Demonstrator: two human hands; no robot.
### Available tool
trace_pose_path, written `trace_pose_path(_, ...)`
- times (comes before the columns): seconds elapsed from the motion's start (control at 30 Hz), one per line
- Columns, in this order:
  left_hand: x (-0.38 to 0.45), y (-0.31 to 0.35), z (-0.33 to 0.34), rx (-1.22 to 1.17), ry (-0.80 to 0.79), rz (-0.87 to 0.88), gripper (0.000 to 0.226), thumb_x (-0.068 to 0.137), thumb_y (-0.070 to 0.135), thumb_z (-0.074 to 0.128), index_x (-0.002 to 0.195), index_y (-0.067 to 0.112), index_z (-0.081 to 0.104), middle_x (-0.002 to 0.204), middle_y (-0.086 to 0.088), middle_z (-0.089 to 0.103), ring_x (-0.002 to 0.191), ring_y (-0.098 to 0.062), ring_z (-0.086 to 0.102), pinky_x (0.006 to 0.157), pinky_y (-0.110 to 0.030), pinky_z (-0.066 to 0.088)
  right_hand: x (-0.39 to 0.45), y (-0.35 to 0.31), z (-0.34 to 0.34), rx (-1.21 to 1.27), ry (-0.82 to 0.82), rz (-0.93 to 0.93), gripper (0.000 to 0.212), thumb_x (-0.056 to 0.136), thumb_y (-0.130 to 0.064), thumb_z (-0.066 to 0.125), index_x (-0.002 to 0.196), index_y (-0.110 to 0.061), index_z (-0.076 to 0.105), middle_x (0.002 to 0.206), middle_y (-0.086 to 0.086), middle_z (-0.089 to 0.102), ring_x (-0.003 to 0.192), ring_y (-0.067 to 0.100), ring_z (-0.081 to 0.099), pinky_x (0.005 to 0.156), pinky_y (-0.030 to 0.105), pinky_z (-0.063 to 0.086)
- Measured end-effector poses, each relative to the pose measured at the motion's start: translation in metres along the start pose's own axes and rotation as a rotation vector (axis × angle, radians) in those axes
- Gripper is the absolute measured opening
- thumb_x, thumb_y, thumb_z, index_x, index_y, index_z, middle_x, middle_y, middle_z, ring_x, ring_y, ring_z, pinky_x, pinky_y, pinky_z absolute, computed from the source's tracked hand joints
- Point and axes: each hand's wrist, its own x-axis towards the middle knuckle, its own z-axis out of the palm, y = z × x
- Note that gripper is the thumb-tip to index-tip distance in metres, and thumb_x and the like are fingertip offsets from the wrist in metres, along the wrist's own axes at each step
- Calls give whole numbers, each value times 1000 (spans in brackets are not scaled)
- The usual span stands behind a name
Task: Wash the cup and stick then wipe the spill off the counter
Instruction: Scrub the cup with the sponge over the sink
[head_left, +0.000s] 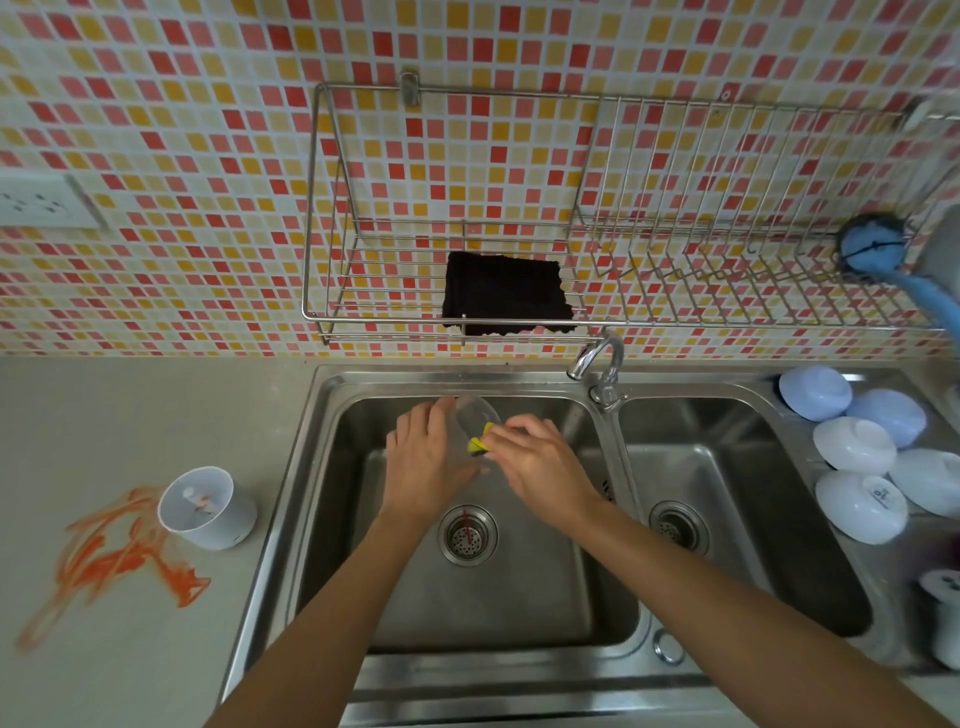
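Over the left basin of the steel sink (332, 467), my left hand (423, 457) grips a clear cup (475, 415) lying on its side. My right hand (540, 462) pinches a yellow sponge (480, 440) and holds it against the cup's mouth. A thin red stick (467, 525) lies across the left drain strainer. An orange spill (114, 556) is smeared over the counter at the left. A black cloth (506, 293) hangs in the wire wall rack.
A white cup (208, 512) with residue inside stands on the counter beside the spill. The tap (597, 364) rises between the two basins. Several upturned white bowls (857, 457) lie at the right. A blue brush (872, 249) hangs in the rack.
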Motion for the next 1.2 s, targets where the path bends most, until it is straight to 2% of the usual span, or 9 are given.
trace_pose_path(0.13,7,-10,-2,-78,-21,112,78,65,44,77,130,13,48,123,-4,54,109,-22,50,92,-37,47,-2,1,-2,29,-71,-32,16,87,-13,67,102,-17,69,105,-8,69,99,18,56,71,33,40)
trace_pose_path(0.23,9,-19,-10,-106,-107,202,77,63,32,83,130,10,50,123,-5,54,107,-24,48,92,-37,46,-1,18,-8,-32,-167,-142,35,75,-3,70,107,-18,70,112,-8,70,104,19,58,76,36,40)
trace_pose_path(0.33,9,-20,-12,-119,-185,246,81,62,31,85,132,10,49,124,-3,54,107,-23,47,94,-37,44,9,31,-17,-153,-222,-240,41,68,-4,78,105,-19,72,111,-9,70,107,20,60,83,38,38)
trace_pose_path(0.43,9,-22,-12,-155,-183,250,83,60,37,85,131,12,49,124,0,55,109,-20,49,96,-33,41,11,28,-20,-150,-173,-218,40,66,-2,73,104,-16,73,110,-7,71,107,22,62,84,40,43)
trace_pose_path(0.57,7,-31,-14,-170,-214,234,85,57,38,86,130,15,49,124,1,55,111,-20,50,95,-36,44,-5,11,-7,75,-229,-92,44,72,4,63,109,-19,71,111,-9,71,109,19,61,78,39,42)
trace_pose_path(0.63,5,-33,-13,-164,-252,223,86,58,40,85,132,19,47,127,3,53,113,-19,49,96,-37,45,-7,12,-5,130,-284,-82,43,74,3,62,109,-20,72,111,-9,71,109,18,61,79,40,41)
trace_pose_path(0.83,11,-23,-21,-203,-276,234,90,59,38,87,136,17,45,129,2,52,116,-17,47,101,-33,41,15,20,-18,-103,-229,-210,41,64,2,73,101,-16,72,109,-7,70,111,19,58,82,43,47)
trace_pose_path(1.03,16,-28,-23,-194,-376,212,91,57,33,89,136,18,47,132,2,52,120,-15,47,103,-25,35,1,18,-7,-75,-288,-238,22,77,-12,69,97,-22,71,101,-12,70,99,18,60,70,35,42)
trace_pose_path(1.2,21,-23,-23,-214,-420,167,93,65,25,84,144,16,36,141,-1,46,130,-20,42,110,-28,32,-3,18,8,-193,-143,-218,15,83,-15,69,97,-20,69,101,-9,69,98,18,61,67,33,41)
